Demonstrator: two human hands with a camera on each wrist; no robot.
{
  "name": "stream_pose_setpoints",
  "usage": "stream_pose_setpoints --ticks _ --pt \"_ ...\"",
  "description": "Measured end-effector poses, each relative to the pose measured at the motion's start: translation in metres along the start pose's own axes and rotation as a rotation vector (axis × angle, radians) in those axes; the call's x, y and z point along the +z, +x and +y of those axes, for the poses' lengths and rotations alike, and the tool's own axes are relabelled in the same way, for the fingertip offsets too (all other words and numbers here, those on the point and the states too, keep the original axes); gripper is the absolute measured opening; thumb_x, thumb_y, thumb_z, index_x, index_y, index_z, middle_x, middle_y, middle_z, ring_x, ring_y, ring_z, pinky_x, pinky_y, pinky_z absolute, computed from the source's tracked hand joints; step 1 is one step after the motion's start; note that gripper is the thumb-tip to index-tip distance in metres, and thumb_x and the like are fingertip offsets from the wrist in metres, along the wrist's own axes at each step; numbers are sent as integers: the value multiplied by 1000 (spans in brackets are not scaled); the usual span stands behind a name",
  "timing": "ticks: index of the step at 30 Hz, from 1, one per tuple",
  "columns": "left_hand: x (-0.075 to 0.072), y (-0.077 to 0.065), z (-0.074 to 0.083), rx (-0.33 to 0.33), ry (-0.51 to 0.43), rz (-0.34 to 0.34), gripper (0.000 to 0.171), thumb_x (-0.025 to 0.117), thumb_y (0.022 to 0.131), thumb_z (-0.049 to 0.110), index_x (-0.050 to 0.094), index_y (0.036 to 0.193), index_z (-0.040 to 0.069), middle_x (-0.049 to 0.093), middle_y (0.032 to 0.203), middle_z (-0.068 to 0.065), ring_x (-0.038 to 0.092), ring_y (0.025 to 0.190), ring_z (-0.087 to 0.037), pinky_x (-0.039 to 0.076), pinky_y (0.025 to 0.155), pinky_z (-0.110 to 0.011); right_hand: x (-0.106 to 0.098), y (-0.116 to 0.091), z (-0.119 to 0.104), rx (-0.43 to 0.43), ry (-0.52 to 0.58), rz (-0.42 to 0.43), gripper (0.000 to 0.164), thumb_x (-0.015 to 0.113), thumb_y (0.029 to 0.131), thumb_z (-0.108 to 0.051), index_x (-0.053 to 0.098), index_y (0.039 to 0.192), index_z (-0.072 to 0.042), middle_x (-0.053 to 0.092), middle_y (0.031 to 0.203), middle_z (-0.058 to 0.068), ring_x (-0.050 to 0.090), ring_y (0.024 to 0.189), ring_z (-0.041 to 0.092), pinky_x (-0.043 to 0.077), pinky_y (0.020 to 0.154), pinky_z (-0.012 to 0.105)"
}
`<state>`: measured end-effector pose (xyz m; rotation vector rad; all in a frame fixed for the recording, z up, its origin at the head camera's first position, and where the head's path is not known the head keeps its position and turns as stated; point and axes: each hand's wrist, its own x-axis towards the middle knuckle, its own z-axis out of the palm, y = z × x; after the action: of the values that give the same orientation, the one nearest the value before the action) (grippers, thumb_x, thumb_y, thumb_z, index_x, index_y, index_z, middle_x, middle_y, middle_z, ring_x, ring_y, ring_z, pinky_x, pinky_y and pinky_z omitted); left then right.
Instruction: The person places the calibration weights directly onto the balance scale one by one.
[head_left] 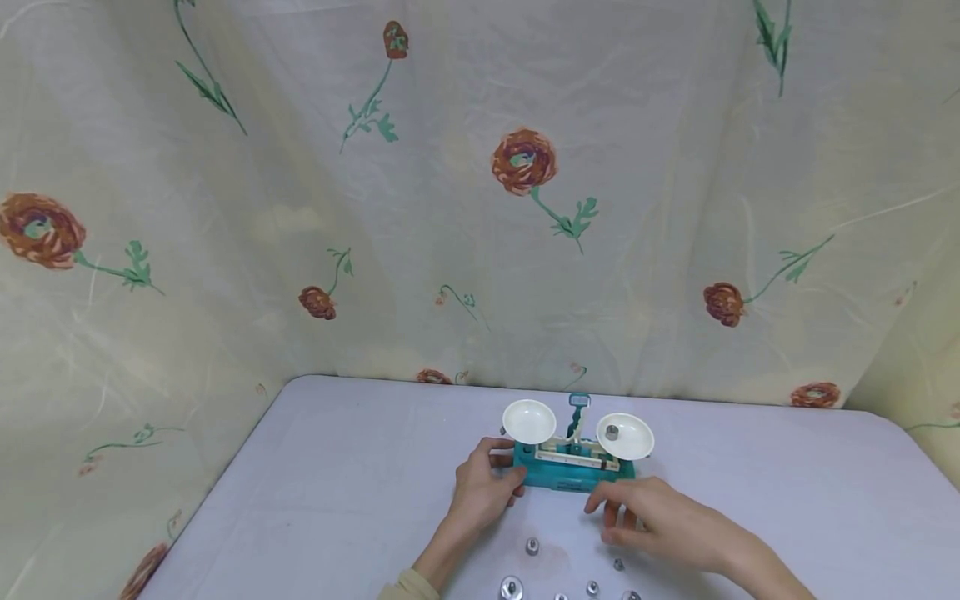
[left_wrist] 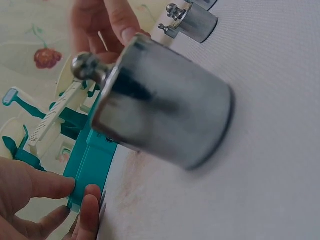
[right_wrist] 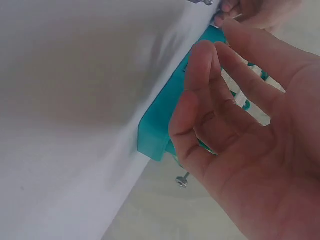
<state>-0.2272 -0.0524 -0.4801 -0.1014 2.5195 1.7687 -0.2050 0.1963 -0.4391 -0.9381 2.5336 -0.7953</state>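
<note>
A teal balance scale (head_left: pixel 562 477) with two white pans stands on the table. Its left pan (head_left: pixel 529 423) is bare, while a small metal weight (head_left: pixel 612 432) sits in the right pan (head_left: pixel 633 446). My left hand (head_left: pixel 480 485) grips the left end of the teal base between thumb and fingers. Near the base's right front corner, my right hand (head_left: pixel 663 521) hovers with loosely bent fingers and nothing in them. A knobbed cylindrical weight (left_wrist: pixel 165 105) looms large in the left wrist view, in front of the scale.
Several metal weights stand on the pale tablecloth (head_left: pixel 337 500) at the near side, among them one weight (head_left: pixel 532 547) between the hands and a larger one (head_left: pixel 512 588) at the lower edge. A flowered curtain (head_left: pixel 637 208) hangs behind the table.
</note>
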Motion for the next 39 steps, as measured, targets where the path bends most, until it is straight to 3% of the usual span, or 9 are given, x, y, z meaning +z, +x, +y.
stream_pose_setpoints --ticks 18,25,39 --pt "1 -1 0 5 15 7 44 70 92 11 56 133 7 69 113 -16 66 64 -10 56 55 -23 12 1 9 11 42 -31 18 70 94 -32 70 110 -25 64 87 -17 51 69 -5 47 61 16" --pt "0 -2 1 10 14 -2 43 70 93 12 56 134 8 69 114 -16 65 65 -10 56 55 -23 9 -4 11 10 48 -60 10 70 94 -25 70 105 -27 63 82 -16 51 71 -5 48 64 16" --pt "-1 0 -1 15 9 -11 43 69 93 9 56 134 6 69 114 -18 66 64 -9 57 55 -23 8 -14 7 4 115 -112 19 70 91 -10 70 99 -27 61 80 -14 53 72 -6 48 63 16"
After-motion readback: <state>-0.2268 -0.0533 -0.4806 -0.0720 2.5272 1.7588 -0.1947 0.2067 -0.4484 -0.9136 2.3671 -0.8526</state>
